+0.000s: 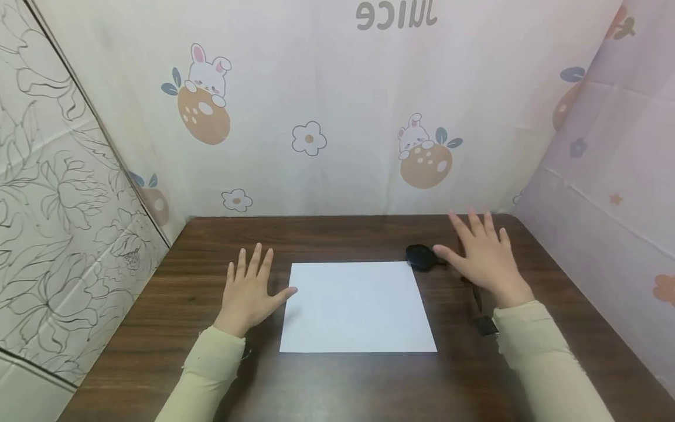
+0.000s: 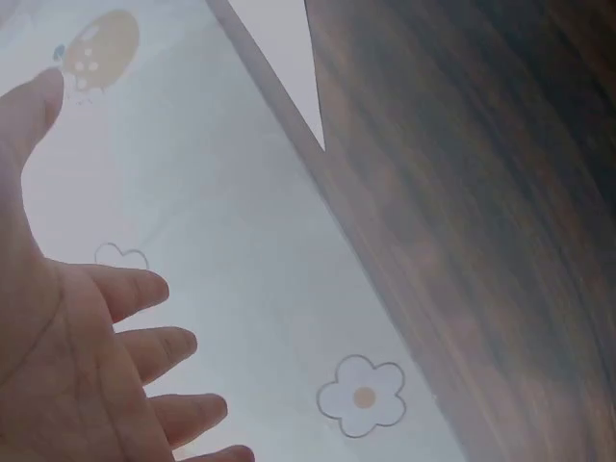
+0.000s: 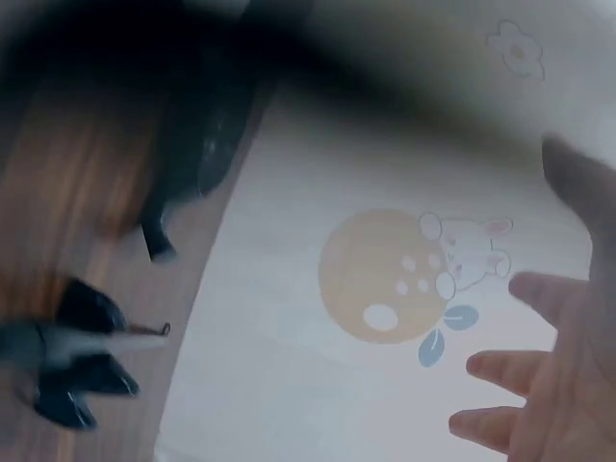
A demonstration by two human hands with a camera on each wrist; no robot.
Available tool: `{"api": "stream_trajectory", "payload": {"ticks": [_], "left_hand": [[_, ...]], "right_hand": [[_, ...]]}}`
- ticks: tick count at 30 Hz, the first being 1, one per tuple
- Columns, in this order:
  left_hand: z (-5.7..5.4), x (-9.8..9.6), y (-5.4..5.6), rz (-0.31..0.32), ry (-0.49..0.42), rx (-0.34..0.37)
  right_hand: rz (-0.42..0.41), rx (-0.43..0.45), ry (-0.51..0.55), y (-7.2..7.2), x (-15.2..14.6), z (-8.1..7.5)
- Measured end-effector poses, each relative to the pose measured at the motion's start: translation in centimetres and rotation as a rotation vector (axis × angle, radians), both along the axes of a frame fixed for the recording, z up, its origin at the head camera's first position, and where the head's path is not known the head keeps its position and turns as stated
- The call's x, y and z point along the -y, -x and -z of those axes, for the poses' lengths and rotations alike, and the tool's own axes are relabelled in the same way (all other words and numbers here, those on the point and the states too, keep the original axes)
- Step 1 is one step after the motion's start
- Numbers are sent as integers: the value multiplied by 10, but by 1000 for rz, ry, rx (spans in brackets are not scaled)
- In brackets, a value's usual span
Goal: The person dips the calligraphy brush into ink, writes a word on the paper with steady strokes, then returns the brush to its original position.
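Note:
A blank white sheet of paper [image 1: 358, 308] lies flat on the dark wooden table, its corner also showing in the left wrist view. My left hand [image 1: 248, 299] is at the sheet's left side, fingers spread and holding nothing; its thumb overlaps the paper's left edge. To the right, my right hand [image 1: 487, 261] is spread too, nothing in its grasp. Near its thumb lies a black rounded object [image 1: 420, 258]. A slim dark thing [image 1: 486, 326] with a black end shows partly behind the right hand and wrist. The right wrist view has a dark finned object [image 3: 82, 356] with a pale pointed tip.
A pale curtain [image 1: 348, 170] printed with rabbits, fruit and flowers hangs along the table's back edge. Another curtain [image 1: 622, 176] flanks the right side, and a panel with line-drawn flowers [image 1: 68, 193] stands at the left. Brown tabletop [image 1: 337, 387] stretches in front of the paper.

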State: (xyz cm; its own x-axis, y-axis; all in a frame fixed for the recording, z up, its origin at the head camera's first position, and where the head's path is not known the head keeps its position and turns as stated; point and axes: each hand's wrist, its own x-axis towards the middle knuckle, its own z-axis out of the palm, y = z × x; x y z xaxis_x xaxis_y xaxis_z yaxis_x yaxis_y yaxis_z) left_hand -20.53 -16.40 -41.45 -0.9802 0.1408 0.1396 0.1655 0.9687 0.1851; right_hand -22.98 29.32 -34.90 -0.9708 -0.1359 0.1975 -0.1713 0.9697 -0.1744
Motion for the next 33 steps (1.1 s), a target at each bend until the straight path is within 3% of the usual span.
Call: {"api": "stream_trajectory", "payload": {"ticks": [6,10,14,22,33], "left_hand": [[-7,-3,-9,63,-11,-14],[-7,-7,-19,119,-17,-1],[-1,-12,-28,170,-21,39],[18,-19,-40,231,6,186],[18,-24,-53,250,-2,310]], "right_hand": [[16,-44,48,12,-21,-19],[30,29,126,24,-40,-20],[38,128,184,36,-57,-13],[68,285,238,48,-65,15],[64,353,240,55,-58,40]]}}
